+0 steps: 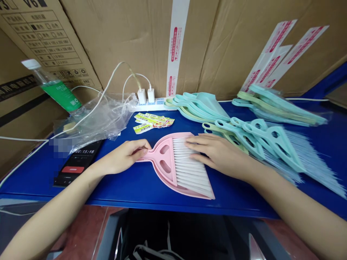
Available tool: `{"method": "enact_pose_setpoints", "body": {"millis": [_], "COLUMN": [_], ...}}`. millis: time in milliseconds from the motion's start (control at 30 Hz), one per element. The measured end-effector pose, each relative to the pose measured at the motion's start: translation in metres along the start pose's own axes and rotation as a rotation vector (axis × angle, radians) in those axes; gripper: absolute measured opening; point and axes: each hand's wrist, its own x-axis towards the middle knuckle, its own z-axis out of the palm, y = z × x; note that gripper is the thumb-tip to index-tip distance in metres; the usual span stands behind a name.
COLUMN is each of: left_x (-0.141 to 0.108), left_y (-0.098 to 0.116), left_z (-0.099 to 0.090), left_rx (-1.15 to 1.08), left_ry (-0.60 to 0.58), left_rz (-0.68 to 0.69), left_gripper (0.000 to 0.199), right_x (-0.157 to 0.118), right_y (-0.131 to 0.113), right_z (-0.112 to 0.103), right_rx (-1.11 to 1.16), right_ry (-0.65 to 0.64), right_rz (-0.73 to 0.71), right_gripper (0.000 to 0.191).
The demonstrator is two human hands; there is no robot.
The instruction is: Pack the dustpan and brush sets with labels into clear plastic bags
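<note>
A pink hand brush (166, 159) with white bristles lies nested in a pink dustpan (160, 179) near the front of the blue table. Their handles point left, and my left hand (123, 157) is closed around them. My right hand (217, 153) rests over the upper right of the bristles, fingers stretched out and slightly spread, touching them without gripping. To the right of that hand, several mint and green hand brushes (273, 141) lie in an overlapping pile.
Stacked mint dustpans (206, 104) stand behind, with more dustpans (279, 104) at right. Colourful labels (154, 122) lie mid-table. Clear plastic bags (105, 115), a green-labelled bottle (58, 92), a phone (78, 162) and white cables occupy the left. A power strip (158, 104) sits against cardboard.
</note>
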Motion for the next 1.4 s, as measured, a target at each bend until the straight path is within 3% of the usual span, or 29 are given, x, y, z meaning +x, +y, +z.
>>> {"method": "enact_pose_setpoints", "body": {"millis": [600,1000,1233,1400], "left_x": [-0.002,-0.007,-0.009,-0.010], "left_y": [0.003,0.006,0.005,0.004], "left_z": [-0.003,-0.006,-0.006,-0.006], "left_rx": [0.058,0.154,0.182,0.195], "left_ry": [-0.019,-0.042,-0.062,-0.084], "left_rz": [0.013,0.001,-0.022,-0.045], "left_gripper": [0.023,0.022,0.020,0.021], "right_x": [-0.001,0.006,0.045,0.095], "right_y": [0.000,0.007,0.015,0.022], "right_z": [-0.014,-0.032,-0.053,-0.036], "right_rx": [0.072,0.256,0.071,-0.076], "right_ry": [-0.005,0.011,-0.091,-0.104], "right_rz": [0.051,0.005,-0.036,-0.024], "right_gripper": [0.033,0.025,0.027,0.033]}}
